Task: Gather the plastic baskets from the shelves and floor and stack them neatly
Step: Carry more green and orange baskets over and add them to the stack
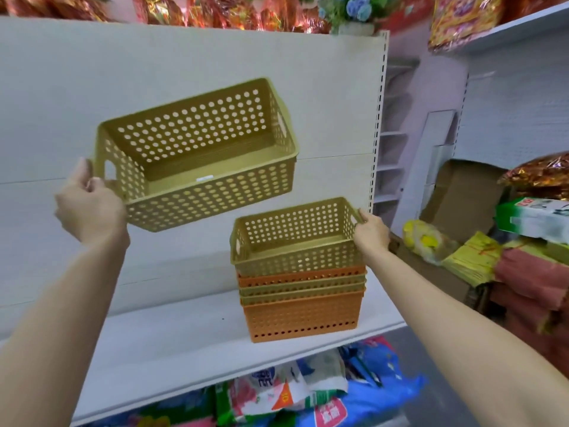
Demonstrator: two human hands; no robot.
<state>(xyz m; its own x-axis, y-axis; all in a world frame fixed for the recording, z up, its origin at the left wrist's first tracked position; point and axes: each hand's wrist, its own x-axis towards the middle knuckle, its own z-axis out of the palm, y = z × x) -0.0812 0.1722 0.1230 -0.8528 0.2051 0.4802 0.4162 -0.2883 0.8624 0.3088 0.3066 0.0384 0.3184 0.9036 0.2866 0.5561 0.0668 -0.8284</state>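
My left hand grips the left end of a loose olive-green perforated basket, held in the air and tilted, up and to the left of the stack. A stack of nested baskets, orange and olive-green, stands on the white shelf. The top basket of the stack is olive-green. My right hand holds that top basket's right rim at the handle.
A white back panel rises behind the shelf. Bagged goods lie below the shelf. To the right are cardboard boxes, yellow and pink paper bundles and shiny red-gold packets. Blue artificial flowers stand on top.
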